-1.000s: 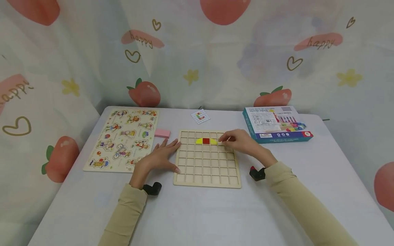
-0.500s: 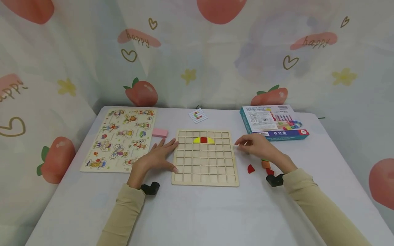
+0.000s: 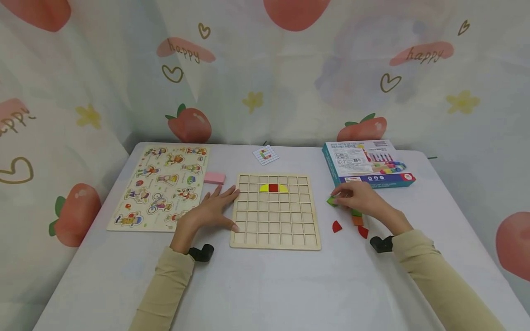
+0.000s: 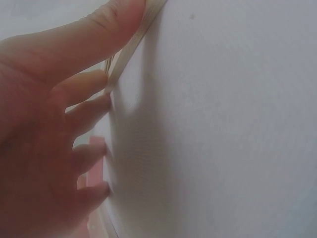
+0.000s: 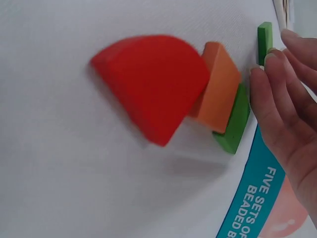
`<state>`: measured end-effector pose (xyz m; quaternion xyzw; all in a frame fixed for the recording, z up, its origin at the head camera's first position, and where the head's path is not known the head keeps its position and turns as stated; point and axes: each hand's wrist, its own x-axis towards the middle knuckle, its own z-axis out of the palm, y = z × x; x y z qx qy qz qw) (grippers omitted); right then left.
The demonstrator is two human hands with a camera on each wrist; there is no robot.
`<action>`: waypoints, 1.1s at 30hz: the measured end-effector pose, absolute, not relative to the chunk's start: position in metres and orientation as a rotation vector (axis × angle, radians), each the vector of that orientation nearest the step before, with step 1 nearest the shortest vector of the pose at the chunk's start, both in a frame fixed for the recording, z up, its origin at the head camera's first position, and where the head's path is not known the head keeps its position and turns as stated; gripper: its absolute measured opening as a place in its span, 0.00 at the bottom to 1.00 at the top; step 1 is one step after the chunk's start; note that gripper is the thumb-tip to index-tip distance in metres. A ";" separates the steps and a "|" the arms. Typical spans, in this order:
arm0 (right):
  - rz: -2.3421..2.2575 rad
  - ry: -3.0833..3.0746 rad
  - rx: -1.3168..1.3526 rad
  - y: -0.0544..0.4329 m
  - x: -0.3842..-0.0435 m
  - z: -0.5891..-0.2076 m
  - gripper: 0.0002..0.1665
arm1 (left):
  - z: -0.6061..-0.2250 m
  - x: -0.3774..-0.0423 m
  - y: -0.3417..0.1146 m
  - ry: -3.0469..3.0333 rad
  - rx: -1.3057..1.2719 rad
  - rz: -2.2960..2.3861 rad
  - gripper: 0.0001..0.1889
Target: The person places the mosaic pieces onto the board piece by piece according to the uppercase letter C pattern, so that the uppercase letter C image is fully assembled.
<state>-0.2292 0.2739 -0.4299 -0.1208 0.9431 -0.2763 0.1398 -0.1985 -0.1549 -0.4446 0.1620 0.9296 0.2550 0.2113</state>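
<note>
A wooden grid board [image 3: 275, 227] lies mid-table, with a red square [image 3: 273, 188] between two yellow quarter-round pieces in an upper row. My left hand [image 3: 210, 214] is spread along the board's left edge, fingertips and thumb touching it. Right of the board, my right hand [image 3: 361, 199] pinches a green block [image 3: 331, 201] at the tabletop, its far part hidden by the fingers. Below that hand are another green block [image 5: 235, 121], an orange block [image 5: 219, 89] and a red quarter-round block [image 5: 153, 82]. A second red quarter-round block [image 3: 337, 226] lies nearer the board.
A picture puzzle board [image 3: 159, 188] lies on the left, with a pink block [image 3: 215, 178] beside it. A small pattern card [image 3: 266, 155] is at the back. The teal bead box [image 3: 368, 163] occupies the back right, just behind my right hand.
My right hand has left the board's upper right and moved right to the loose blocks, uncovering them and taking hold of a green one. The left hand stays at the board's edge.
</note>
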 end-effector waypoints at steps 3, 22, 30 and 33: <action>-0.799 2.725 -0.334 0.277 -0.229 -0.431 0.17 | -0.444 -0.198 -0.155 2.583 0.452 0.705 0.58; -0.703 2.758 -0.336 0.264 -0.230 -0.436 0.18 | -0.445 -0.198 -0.156 2.577 0.445 0.707 0.58; -0.742 2.732 -0.328 0.262 -0.230 -0.437 0.19 | -0.446 -0.199 -0.155 2.575 0.456 0.708 0.58; -0.734 2.730 -0.342 0.261 -0.229 -0.438 0.19 | -0.446 -0.199 -0.156 2.578 0.461 0.707 0.58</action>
